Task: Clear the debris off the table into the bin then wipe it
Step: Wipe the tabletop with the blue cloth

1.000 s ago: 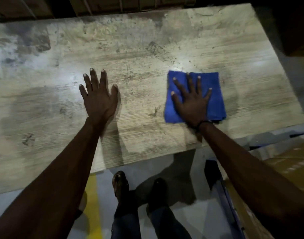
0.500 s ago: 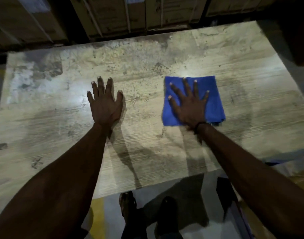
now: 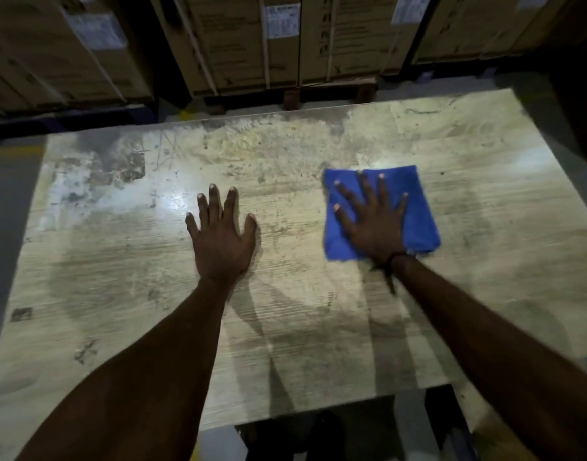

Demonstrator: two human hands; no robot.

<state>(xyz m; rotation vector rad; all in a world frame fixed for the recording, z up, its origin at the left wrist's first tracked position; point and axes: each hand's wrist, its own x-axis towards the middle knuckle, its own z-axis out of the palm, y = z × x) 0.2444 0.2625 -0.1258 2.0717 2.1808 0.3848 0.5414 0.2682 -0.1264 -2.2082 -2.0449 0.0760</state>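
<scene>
The person is pressing the right hand (image 3: 373, 224), fingers spread flat, onto a folded blue cloth (image 3: 418, 207) lying on the table (image 3: 318, 327). Left of the cloth, well apart from it, the left hand (image 3: 220, 242) is resting palm-down and flat on the bare top, holding nothing. The wiping step appears to be in hand. To do it well, the palm should be keeping even pressure across the whole cloth and sweeping in overlapping strokes, working the stained patches far left of the cloth. Beyond the cloth, past the table's far edge, cardboard boxes (image 3: 252, 44) are standing closed, contents hidden. No bin is showing.
</scene>
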